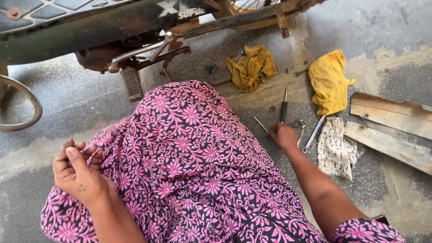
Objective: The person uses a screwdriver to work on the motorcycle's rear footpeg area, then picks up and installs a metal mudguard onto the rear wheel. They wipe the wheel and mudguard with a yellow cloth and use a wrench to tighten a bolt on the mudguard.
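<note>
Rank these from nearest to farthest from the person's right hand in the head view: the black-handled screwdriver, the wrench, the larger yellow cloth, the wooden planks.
From the right hand:
1. Black-handled screwdriver, just beyond the fingers.
2. Wrench, on the ground just right of the hand; close to the screwdriver's rank, hard to separate.
3. Larger yellow cloth, farther up and right.
4. Wooden planks, at the far right.

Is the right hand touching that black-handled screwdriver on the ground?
Cannot tell. In the head view the right hand is motion-blurred at the lower end of the black-handled screwdriver, hiding any contact or gap.
</note>
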